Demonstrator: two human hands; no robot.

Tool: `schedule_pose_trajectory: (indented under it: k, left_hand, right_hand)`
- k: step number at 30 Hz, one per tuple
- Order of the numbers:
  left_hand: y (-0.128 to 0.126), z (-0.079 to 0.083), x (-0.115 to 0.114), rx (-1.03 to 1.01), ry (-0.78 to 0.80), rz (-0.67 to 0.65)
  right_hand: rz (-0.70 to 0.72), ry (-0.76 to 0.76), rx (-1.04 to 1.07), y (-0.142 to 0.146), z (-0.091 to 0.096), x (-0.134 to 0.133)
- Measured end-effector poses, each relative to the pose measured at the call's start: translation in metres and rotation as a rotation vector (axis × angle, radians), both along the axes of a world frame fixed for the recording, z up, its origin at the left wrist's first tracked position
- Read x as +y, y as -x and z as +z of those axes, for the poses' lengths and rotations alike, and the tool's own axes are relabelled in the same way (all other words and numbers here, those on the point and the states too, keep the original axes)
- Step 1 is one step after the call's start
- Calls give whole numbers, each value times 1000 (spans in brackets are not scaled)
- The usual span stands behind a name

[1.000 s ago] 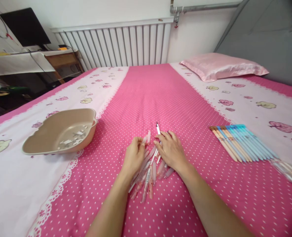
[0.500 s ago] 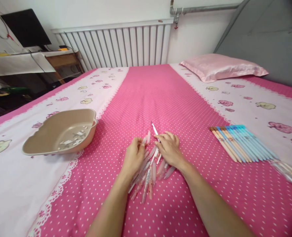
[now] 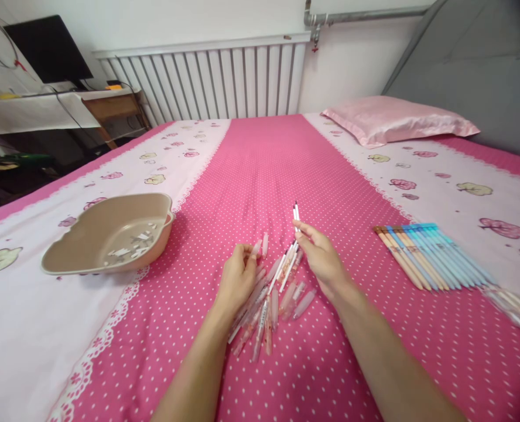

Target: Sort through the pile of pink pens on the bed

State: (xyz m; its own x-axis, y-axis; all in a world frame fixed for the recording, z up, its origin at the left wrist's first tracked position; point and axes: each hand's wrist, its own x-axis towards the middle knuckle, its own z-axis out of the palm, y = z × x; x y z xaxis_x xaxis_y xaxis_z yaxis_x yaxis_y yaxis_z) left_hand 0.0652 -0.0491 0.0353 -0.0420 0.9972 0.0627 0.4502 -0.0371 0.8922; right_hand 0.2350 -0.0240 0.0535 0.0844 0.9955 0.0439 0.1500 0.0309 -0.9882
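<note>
My right hand (image 3: pixel 321 255) is raised over the right side of a loose pile of pens, pinching white pen refills (image 3: pixel 296 214) whose dark tips point away from me. My left hand (image 3: pixel 238 275) rests at the pile's left edge, fingers curled about a translucent pink pen cap (image 3: pixel 257 247). Another pink cap (image 3: pixel 265 245) lies just beyond these fingertips. Pink and clear pen barrels (image 3: pixel 262 328) fan out on the bedspread between my wrists. More white refills (image 3: pixel 281 266) lie on top of them.
A beige basin (image 3: pixel 106 228) with small white pieces inside stands at the left. To the right lies a row of blue and peach pens (image 3: pixel 431 255), beside a bundle of white sticks (image 3: pixel 512 310), partly blurred. A pink pillow (image 3: pixel 396 117) sits farther back on the polka-dot bedspread (image 3: pixel 269 158).
My right hand has lifted off the pile and shifted right, bringing white refills upright in its fingertips. Refills beneath it now show. My left hand has barely moved.
</note>
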Motion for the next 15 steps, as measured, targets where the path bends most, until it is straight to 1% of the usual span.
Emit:
schedule_pose_trajectory:
  k: [2,6,8,11,15]
  left_hand:
    - [0,0,0,3,4,1]
    - [0,0,0,5,1,7]
    - [-1,-1,0,1,-7,7]
    - [-1,1,-1,-4,-8,6]
    - [-1,3,-1,-7,1,10]
  right_hand:
    - [11,110,-19,-1,13,-9]
    - [131,203,-112,-3,34,-27]
    - [198,192,-224,-2,40,-33]
    - [274,109,-413,1,43,-37]
    - [391,66,-534,4,42,-38]
